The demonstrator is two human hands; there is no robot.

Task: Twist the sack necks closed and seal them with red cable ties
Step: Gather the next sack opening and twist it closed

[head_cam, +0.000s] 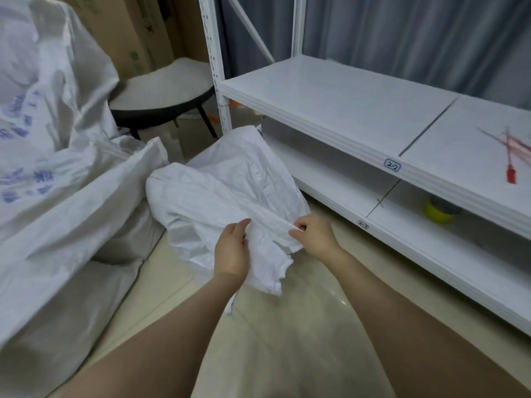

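A white woven sack (pixel 227 188) lies on the floor in the middle of the view, its loose open neck toward me. My left hand (pixel 232 248) grips the neck fabric on its left side. My right hand (pixel 313 237) pinches a fold of the same neck on the right. The neck hangs crumpled between both hands. Several red cable ties (pixel 514 156) lie on the white shelf board at the far right, apart from both hands.
A white metal shelving rack (pixel 344 116) fills the right side; a yellow-green round object (pixel 441 211) sits on its lower shelf. Large white sacks with blue print (pixel 51 156) pile up at the left. A round stool (pixel 166 93) and cardboard boxes stand behind.
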